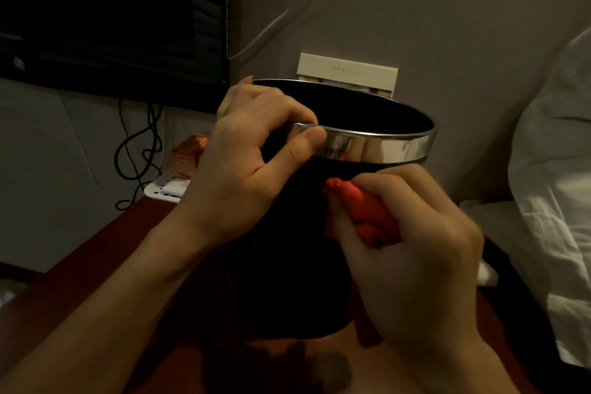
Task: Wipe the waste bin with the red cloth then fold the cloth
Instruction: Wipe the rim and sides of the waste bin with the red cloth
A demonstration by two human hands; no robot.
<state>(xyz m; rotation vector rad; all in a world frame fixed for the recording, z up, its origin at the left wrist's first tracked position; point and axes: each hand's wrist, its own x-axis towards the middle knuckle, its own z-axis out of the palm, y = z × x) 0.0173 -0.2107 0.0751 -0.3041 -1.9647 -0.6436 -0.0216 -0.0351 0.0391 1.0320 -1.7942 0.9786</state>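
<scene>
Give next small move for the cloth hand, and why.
Probably drag the red cloth sideways along the bin's black wall. The right hand presses it bunched just below the chrome rim band, and the left hand pinches the waste bin rim steady.

Dim warm light is falling on a plain beige wall (447, 25). A dark flat screen (112, 16) is hanging at left, black cables (140, 150) dangling beneath; white rumpled bedding (556, 201) is lying beside a reddish-brown wooden tabletop (105, 253).
</scene>
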